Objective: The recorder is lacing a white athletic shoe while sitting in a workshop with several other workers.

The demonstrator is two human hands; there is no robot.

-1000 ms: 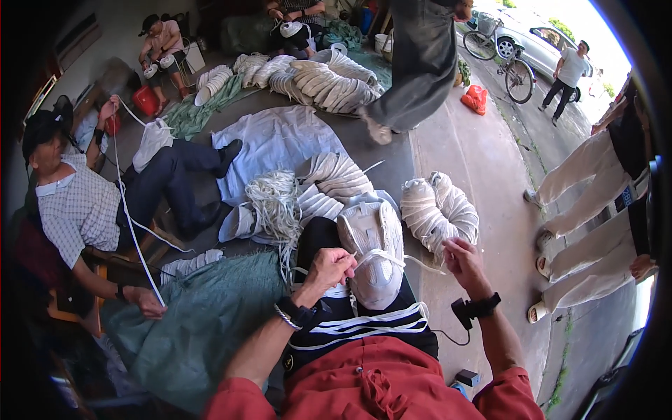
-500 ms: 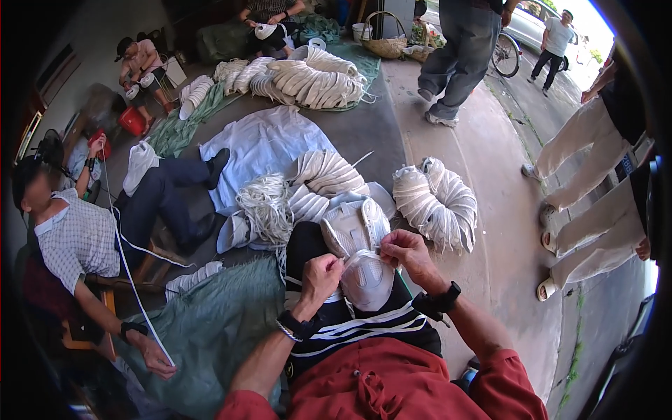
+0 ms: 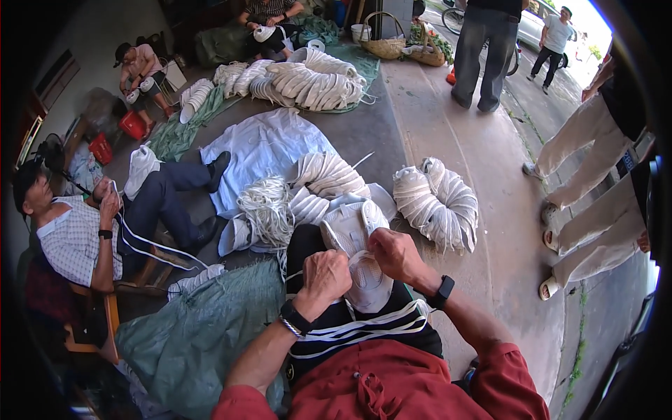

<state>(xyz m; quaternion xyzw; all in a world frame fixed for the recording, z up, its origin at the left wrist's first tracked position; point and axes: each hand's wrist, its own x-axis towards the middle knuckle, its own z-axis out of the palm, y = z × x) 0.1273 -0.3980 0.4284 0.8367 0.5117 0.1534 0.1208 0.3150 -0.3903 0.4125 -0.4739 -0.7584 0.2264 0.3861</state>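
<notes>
The left hand (image 3: pixel 326 278) is curled closed and the right hand (image 3: pixel 394 253) has its fingers pressed together; both seem to pinch a white lace (image 3: pixel 362 256), though the fingertips are partly hidden. Between them, on the person's lap, lies the pale shoe upper (image 3: pixel 348 229). The step in hand looks like drawing the lace tight around the upper; the next move seems to call for an even pull from both sides without skewing it. Beyond the left hand sits a tangle of laces (image 3: pixel 268 204); a ring of uppers (image 3: pixel 435 206) lies beyond and right of the right hand. Far beyond both hands stand a handled wicker basket (image 3: pixel 385 49), a second basket (image 3: pixel 425 57) holding greens (image 3: pixel 442 43), and a white bucket (image 3: pixel 360 32), contents unclear.
</notes>
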